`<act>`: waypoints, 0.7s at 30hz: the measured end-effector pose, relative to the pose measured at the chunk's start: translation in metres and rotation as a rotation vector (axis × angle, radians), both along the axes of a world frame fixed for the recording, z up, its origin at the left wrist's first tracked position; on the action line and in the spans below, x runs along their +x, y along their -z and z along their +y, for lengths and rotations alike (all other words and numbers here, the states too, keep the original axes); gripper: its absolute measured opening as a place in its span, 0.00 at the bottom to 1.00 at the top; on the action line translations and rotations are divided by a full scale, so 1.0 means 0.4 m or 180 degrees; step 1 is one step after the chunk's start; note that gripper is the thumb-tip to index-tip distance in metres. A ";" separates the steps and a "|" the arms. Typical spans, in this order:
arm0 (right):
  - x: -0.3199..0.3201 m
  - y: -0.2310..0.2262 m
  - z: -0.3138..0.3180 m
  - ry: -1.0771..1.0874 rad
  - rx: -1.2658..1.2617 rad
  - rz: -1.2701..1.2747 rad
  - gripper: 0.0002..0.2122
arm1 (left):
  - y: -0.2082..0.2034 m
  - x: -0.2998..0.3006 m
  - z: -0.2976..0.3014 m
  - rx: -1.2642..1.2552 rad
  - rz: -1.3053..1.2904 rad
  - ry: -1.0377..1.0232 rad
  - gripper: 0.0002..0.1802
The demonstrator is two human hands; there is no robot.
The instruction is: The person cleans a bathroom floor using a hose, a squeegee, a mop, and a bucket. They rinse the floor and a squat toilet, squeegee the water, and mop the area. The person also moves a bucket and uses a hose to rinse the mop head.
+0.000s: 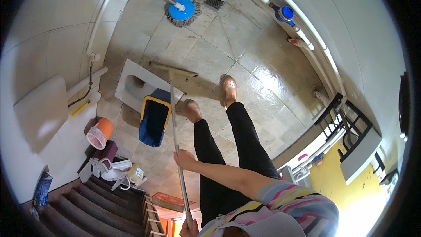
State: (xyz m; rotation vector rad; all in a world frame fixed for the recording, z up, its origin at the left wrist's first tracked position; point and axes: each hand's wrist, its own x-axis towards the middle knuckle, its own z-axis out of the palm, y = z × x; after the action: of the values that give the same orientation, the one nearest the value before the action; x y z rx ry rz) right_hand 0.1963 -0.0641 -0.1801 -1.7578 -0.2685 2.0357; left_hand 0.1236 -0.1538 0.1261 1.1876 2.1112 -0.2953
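Both my hands are wrapped round the long metal pole of a floor squeegee (181,184). My right hand (186,160) grips it partway along, with that arm crossing in front of my legs. Lower down, my left hand (189,229) closes round the pole's near end and is partly cut off by the picture's edge. The pole slants away to the squeegee head (175,69), whose blade lies on the wet tiled floor ahead of my feet. Just left of the pole, a dark blue rectangular bucket (153,123) with a yellow rim stands by a white squat toilet (127,77).
Far off, a round blue mop (182,9) rests near a floor drain (214,2). White pipes (322,46) with a blue water meter (286,13) follow the right wall. An orange bin (100,134) stands at left. Dark steps (94,210) lie at lower left.
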 end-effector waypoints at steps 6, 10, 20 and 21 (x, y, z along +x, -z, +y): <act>0.059 -0.070 0.074 -0.0232 0.0521 0.0052 0.22 | -0.019 0.041 -0.008 0.0067 0.0131 -0.0853 0.18; 0.161 0.001 0.161 -0.1052 -0.0131 0.0657 0.24 | 0.057 0.030 0.047 -0.0093 -0.0205 -0.0952 0.18; 0.918 0.151 0.805 0.0818 0.2386 -0.3893 0.24 | 0.102 -0.164 0.104 -0.0062 -0.0501 -0.0111 0.17; 0.993 0.131 0.912 0.0797 0.2656 -0.4160 0.27 | 0.092 -0.173 0.122 -0.0128 -0.0675 -0.0019 0.17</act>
State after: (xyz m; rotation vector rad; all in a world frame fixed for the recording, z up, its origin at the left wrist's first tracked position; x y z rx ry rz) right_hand 0.5935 0.3005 -0.2323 -2.0335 -1.0063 0.2144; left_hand 0.0542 -0.1049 0.0891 1.1368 1.9163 -0.1988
